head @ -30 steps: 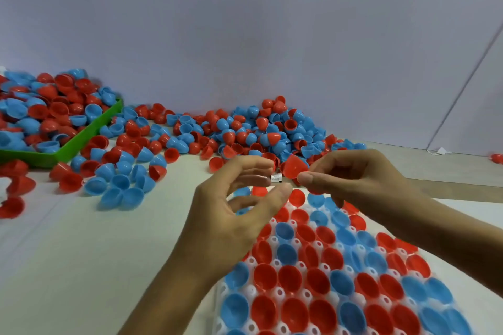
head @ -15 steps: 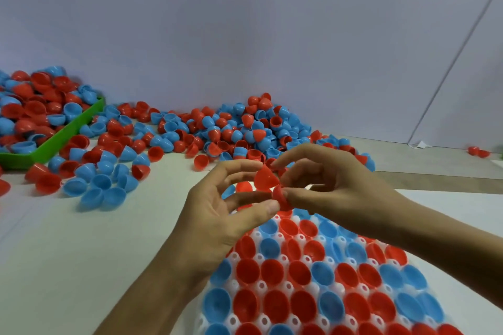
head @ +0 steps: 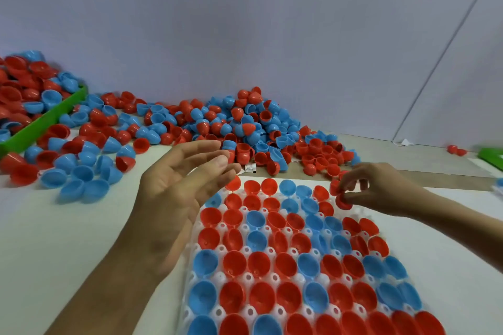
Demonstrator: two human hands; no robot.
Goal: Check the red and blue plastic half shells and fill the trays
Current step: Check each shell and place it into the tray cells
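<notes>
Head view. The right hand (head: 375,187) works at the far right corner of the white tray (head: 272,277). Its grip is narrow, thumb and fingertips pinched on a red shell (head: 342,202), with what looks like a second red shell (head: 334,187) tucked just above it against the fingers. The lower shell sits right at the tray's edge, beside the last filled cups of the top rows; whether it already rests in a cup or hangs just over one cannot be told.

The left hand (head: 182,193) floats over the tray's far left corner, palm turned inward, grip wide and slack, holding nothing. Its fingertips point toward the loose pile (head: 239,128) of red and blue shells heaped on the worktop (head: 54,226) against the wall, just beyond the tray.

Most tray cups already carry shells, open side up, red and blue mixed. The bare cups that show lie along the right edge, directly below and beside the right hand.

So the coming move likely turns on that short drop: the empty cups lie down and slightly toward the person from the pinched shell, and the right hand is plainly the nearer one. The left hand is nearer the pile, well placed to fetch the next shell.

A green bin (head: 43,122) full of shells stands at far left.
</notes>
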